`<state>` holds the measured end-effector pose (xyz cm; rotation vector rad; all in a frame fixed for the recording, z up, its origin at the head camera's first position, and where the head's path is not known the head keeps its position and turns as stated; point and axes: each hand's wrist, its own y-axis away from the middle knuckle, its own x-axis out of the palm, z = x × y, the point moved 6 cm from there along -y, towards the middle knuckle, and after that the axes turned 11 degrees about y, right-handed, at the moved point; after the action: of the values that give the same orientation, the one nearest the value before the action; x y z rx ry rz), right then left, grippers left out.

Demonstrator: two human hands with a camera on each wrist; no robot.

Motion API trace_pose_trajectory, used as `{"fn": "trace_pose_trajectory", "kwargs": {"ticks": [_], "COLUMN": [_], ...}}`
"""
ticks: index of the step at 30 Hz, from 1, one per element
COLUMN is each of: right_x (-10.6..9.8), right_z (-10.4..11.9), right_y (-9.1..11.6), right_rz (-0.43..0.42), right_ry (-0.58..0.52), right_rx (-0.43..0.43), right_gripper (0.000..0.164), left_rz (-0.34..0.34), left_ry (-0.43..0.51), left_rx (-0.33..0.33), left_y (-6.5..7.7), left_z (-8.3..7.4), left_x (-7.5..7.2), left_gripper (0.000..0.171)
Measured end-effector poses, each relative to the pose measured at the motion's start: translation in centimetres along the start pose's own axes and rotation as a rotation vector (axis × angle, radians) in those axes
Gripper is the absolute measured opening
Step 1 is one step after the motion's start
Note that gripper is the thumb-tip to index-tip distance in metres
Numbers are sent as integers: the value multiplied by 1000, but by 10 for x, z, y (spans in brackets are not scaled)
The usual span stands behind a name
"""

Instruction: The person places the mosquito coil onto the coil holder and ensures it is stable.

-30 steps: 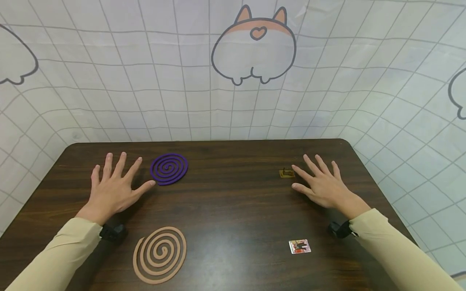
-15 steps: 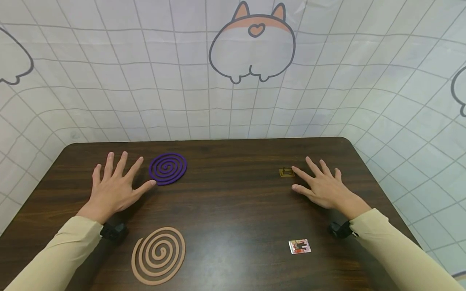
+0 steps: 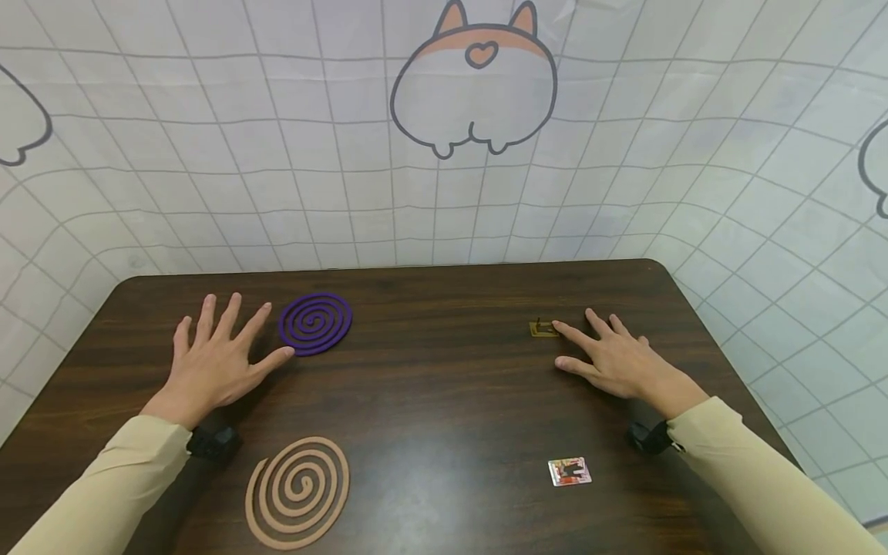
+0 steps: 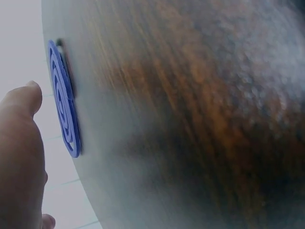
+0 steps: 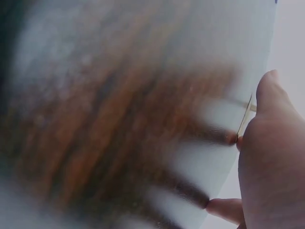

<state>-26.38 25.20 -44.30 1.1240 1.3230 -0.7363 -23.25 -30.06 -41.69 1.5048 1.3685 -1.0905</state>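
Note:
My left hand (image 3: 215, 362) is spread over the left of the table. Its thumb tip is right at the near edge of a purple mosquito coil (image 3: 315, 324), which lies flat; the left wrist view shows that coil (image 4: 64, 102) beyond the thumb. On the right, my right hand (image 3: 613, 358) has its fingers extended. Its index fingertip touches the right end of a small gold metal coil stand (image 3: 536, 330) with a thin upright prong. From the right wrist, the stand (image 5: 244, 119) appears edge-on near the fingers. Neither hand grips anything.
A tan mosquito coil (image 3: 298, 493) lies near the front left of the dark wooden table (image 3: 430, 401). A small red and white printed plate with a dark cut-out shape (image 3: 570, 471) lies at the front right. A white checked curtain (image 3: 333, 154) hangs behind.
The right fingers have lowered a little and the index fingertip has come onto the gold stand. The left hand stays spread as before. The head view has shifted slightly.

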Motion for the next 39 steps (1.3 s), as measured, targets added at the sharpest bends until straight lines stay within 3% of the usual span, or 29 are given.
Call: {"fn": "trace_pose_trajectory", "kwargs": {"ticks": [11,20,33,39], "right_x": [2,4,5,5], "right_z": [6,5,6,5], "right_y": [0,-1,0,0], "right_rz": [3,6,-2,-14], "right_ry": [-23,-25,-25,-19], "right_rx": [24,22,26,24], "right_gripper": [88,89,89,88], "left_rz": [8,35,-18,12], "left_ry": [8,25,95,114], "left_rx": [10,16,111,93], "left_y": [-1,-5,-14,-21], "left_z": [-4,-4,-14,-16], "left_x": [3,9,16,18], "left_gripper": [94,95,101,104]}}
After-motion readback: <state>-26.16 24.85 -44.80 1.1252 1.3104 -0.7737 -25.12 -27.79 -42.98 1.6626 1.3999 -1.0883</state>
